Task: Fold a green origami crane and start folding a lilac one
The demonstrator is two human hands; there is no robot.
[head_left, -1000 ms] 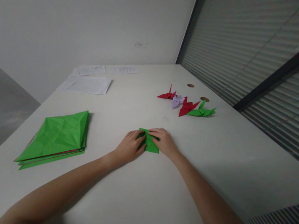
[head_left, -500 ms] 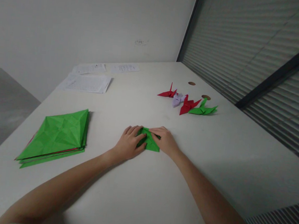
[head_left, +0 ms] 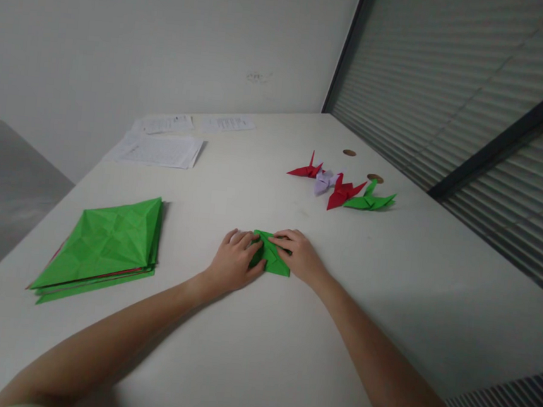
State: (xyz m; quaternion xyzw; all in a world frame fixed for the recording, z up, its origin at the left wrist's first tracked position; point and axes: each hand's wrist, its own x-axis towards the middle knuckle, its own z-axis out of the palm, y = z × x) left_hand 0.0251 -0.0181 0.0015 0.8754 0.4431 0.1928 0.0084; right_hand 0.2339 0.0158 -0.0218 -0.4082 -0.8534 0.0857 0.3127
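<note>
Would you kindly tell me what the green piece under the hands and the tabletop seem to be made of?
The green piece: apparently matte paper, with visible fold lines and thin edges. The tabletop: perhaps laminate or painted board, smooth and white with a faint sheen.

1. I see one small piece of folded green paper, bright green, just below the centre of the frame.
2. It looks low and flat to me, with layered folds and slanting crease lines on top.
3. One sharp corner points lower right; I can't make out its left part, which is covered.
</note>
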